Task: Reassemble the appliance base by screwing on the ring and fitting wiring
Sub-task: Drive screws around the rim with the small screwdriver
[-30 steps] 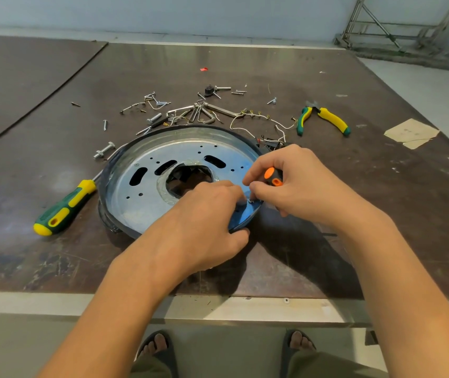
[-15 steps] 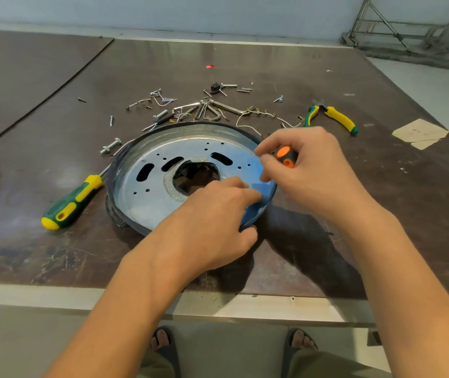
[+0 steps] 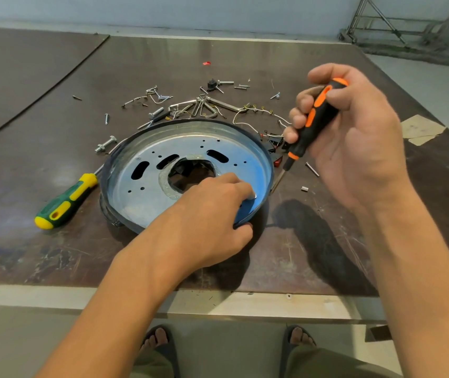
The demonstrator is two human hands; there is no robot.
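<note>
Across the dark worktable (image 3: pixel 54 255), the appliance base (image 3: pixel 146 197) lies flat near the front edge, its black ring (image 3: pixel 103 184) seated round the rim. At the base's near-right rim the left hand (image 3: pixel 207 222) stays clamped, thumb under the edge and fingers curled over onto the metal plate. I cannot tell whether a screw sits under those fingertips.

Right of the base, the right hand (image 3: pixel 354 132) has lifted clear. A second ago it was down at the rim beside the left fingers. Now it is raised, fingers wrapped round the orange-and-black screwdriver (image 3: pixel 316 115), whose tip hangs slanted just off the base's right edge. That looks like a pause to regrip, not a finished ring.

Left of the base rests a green-and-yellow screwdriver (image 3: pixel 65 203). Beyond the base the wiring (image 3: pixel 247 115) lies loose among screws (image 3: pixel 106 118), not yet fitted.
</note>
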